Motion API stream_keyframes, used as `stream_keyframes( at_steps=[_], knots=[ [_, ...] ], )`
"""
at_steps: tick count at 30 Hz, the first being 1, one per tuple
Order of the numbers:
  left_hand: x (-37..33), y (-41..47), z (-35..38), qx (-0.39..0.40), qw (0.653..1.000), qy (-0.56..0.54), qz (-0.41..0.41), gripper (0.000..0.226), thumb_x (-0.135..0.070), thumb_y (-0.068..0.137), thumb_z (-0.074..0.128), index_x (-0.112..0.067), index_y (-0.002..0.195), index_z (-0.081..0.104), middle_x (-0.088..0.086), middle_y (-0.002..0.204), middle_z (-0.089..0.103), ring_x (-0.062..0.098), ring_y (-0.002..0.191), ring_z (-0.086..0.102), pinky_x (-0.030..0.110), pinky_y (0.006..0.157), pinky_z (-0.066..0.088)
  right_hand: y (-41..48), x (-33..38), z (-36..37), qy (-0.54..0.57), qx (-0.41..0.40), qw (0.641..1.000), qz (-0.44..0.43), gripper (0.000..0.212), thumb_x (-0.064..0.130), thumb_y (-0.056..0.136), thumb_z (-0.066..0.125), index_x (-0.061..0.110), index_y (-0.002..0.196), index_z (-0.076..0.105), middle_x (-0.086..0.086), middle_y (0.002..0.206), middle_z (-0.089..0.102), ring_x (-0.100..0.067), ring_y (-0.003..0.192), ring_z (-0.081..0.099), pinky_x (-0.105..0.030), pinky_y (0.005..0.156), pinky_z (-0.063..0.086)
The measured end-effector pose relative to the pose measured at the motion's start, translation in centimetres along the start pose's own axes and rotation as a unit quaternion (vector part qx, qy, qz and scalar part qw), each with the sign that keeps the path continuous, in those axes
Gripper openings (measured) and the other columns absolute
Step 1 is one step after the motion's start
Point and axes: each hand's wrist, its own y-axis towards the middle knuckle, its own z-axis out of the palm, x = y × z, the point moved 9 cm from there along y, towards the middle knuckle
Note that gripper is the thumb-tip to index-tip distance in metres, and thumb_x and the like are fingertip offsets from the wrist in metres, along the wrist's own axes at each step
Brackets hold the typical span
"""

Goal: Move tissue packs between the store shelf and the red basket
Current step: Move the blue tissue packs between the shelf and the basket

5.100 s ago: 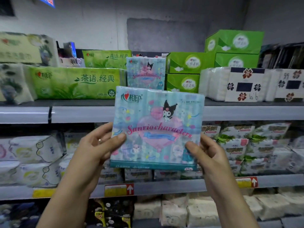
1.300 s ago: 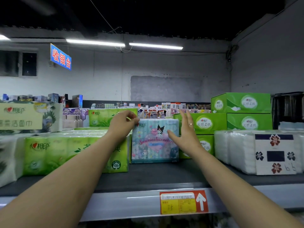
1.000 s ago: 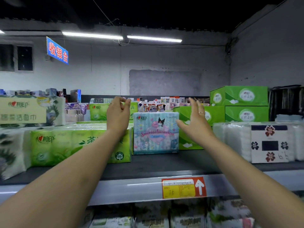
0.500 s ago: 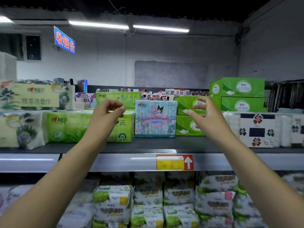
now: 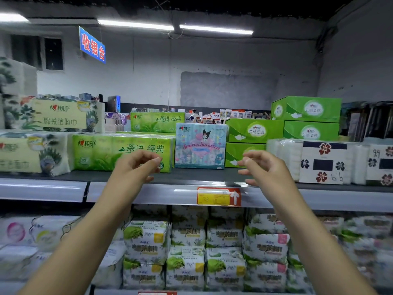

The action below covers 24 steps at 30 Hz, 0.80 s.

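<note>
arms are sticking up from the bottom corners. the left hand is hanging in the air in front of the grey shelf edge, with its fingers bending loosely and the thumb near the fingertips, and it is holding nothing. the right hand is hanging at the same height, well apart from the left one, with fingers also bending loosely, and it is holding nothing too.

below the hands, small white and green packs are sitting in stacked rows. the shelf edge is running across the middle, and a red and yellow price tag with a white arrow is sticking on it between the two wrists.

on the top shelf, the blue tissue pack with pink writing and a cartoon figure is standing upright, facing out, back from the edge. it is showing between the two hands, farther away than them. a long green pack is lying just beside it on the left, and green boxes are piling up just beside it on the right. a cream pack with a bird picture is sitting farther left, and white packs with flower labels are sitting farther right.

far behind, a blue sign with red writing is hanging up high, and long lights are glowing above a grey wall.
</note>
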Motion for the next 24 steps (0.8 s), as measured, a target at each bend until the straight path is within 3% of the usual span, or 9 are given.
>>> stream_keyframes(
  at_steps=[4,8,24],
  knots=[
    [0.3,-1.3,0.0,0.014,1.000,0.009,-0.009,0.010,-0.019,0.090,0.060,-0.012,0.089,0.066,0.002,0.086,0.065,0.013,0.082,0.065,0.031,0.083,0.052,-1.3,-1.4,0.5,0.029,0.023,0.999,0.033,0.009,0.022,0.093,0.055,0.023,0.097,0.062,0.003,0.099,0.070,-0.013,0.090,0.068,-0.032,0.078,0.056],
    [0.5,-2.0,-0.7,0.010,1.000,0.009,-0.015,0.011,-0.021,0.089,0.060,-0.013,0.090,0.068,0.003,0.086,0.067,0.008,0.079,0.067,0.028,0.079,0.051,-1.9,-2.2,0.4,0.039,0.035,0.998,0.047,0.009,0.021,0.093,0.054,0.023,0.096,0.063,0.004,0.096,0.071,-0.009,0.086,0.069,-0.020,0.068,0.054],
    [2.4,-3.6,-6.1,0.005,0.998,-0.033,-0.046,0.012,-0.018,0.090,0.057,-0.015,0.085,0.068,0.001,0.084,0.069,0.012,0.082,0.066,0.031,0.081,0.049,-5.1,-2.8,2.7,0.047,0.018,0.994,0.096,0.011,0.021,0.093,0.054,0.020,0.096,0.065,0.002,0.089,0.074,-0.015,0.084,0.070,-0.031,0.077,0.055]
  ],
)
